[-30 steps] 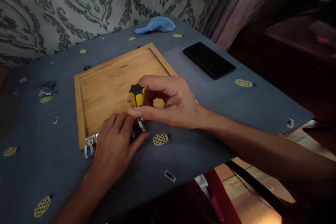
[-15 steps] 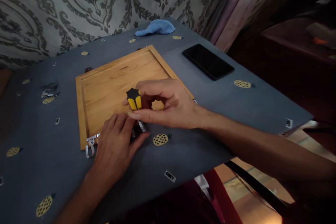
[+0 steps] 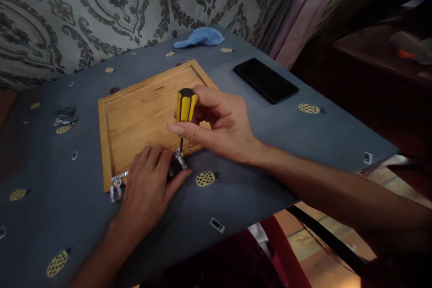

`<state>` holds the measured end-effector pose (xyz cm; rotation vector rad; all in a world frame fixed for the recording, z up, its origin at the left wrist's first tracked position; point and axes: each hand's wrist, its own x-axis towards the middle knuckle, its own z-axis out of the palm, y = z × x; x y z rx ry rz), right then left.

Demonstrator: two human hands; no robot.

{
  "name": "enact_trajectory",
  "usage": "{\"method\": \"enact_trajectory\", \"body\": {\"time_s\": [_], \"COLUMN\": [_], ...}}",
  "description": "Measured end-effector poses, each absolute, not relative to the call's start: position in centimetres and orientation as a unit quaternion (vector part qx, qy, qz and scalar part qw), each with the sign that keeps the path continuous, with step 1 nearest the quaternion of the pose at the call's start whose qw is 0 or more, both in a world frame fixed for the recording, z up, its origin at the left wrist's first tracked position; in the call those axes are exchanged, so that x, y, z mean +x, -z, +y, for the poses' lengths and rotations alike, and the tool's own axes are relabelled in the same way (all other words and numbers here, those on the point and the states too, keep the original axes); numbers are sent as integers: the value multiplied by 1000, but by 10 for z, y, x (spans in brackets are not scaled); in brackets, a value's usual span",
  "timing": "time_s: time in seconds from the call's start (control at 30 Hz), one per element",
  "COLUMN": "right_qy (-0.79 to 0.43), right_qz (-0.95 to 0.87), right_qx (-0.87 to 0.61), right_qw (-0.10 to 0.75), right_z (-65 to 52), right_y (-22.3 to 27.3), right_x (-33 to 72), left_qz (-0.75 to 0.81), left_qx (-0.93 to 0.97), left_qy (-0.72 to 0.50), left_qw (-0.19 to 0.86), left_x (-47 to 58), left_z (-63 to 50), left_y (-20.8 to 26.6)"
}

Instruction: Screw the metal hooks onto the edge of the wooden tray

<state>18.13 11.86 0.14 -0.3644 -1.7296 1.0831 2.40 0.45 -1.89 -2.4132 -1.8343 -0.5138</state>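
Observation:
A yellow and black screwdriver (image 3: 185,105) stands nearly upright in my right hand (image 3: 224,126), pinched between thumb and fingers. Its shaft runs down to a small metal hook (image 3: 180,156) at the near edge of the framed wooden board (image 3: 145,119). My left hand (image 3: 150,180) grips that edge, fingers over the top and thumb reaching below, right beside this hook. Its fingertips are partly hidden. Left of the hand, another metal hook (image 3: 116,186) is fixed near the board's corner.
A black phone (image 3: 266,80) lies to the right of the board, and a blue cloth (image 3: 200,37) is by the wall. Small metal parts (image 3: 65,121) rest on the left of the table (image 3: 256,180). Two small dark pieces, one of them a dark fitting (image 3: 114,90), sit along the board's far edge.
My right hand has risen slightly to the right with the screwdriver, whose shaft and the hook beneath it now show. The left hand stays on the board's edge.

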Motion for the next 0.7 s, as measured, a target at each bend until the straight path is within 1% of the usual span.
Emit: {"method": "enact_trajectory", "body": {"time_s": [0.17, 0.7], "right_qy": [-451, -443], "right_qz": [-734, -760], "right_qx": [-146, -134], "right_qw": [486, 456], "right_z": [118, 115], "right_y": [0, -3], "right_x": [182, 184], "left_qz": [-592, -603], "left_qx": [-787, -782], "left_qy": [169, 154], "left_qw": [38, 30], "left_x": [24, 25], "left_z": [5, 4], "left_y": [18, 17]}}
